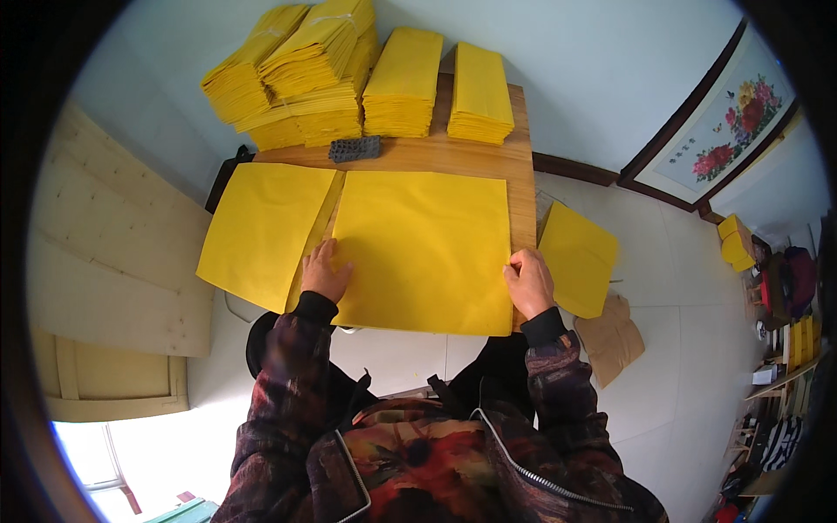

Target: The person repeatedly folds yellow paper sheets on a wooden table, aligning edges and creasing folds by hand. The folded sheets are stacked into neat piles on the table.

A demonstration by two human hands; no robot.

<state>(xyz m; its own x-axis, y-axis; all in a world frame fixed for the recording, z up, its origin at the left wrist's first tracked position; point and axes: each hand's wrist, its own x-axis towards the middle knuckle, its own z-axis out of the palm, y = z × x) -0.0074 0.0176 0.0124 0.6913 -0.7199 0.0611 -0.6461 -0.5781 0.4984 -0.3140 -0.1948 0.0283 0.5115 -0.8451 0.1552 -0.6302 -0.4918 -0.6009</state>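
Note:
A large yellow paper sheet (pixel 423 248) lies flat on the wooden table in front of me, its near edge reaching past the table's front. My left hand (pixel 325 272) rests at its left edge, fingers spread and lying flat. At the right edge my right hand (pixel 530 283) is closed, with thumb and curled fingers pinching the sheet's border. To the left lies another yellow sheet or pile (pixel 266 231), set at a slant, its right edge close to my left hand. Whether more sheets lie under the middle one is hidden.
Folded yellow paper stacks (pixel 401 78) stand along the back of the wooden table (pixel 520 148), beside a dark grey block (pixel 355 149). Right of the table are a yellow pile (pixel 577 261) and brown paper (pixel 613 338). A wooden panel (pixel 122 227) stands left; loaded shelves (pixel 789 379) stand far right.

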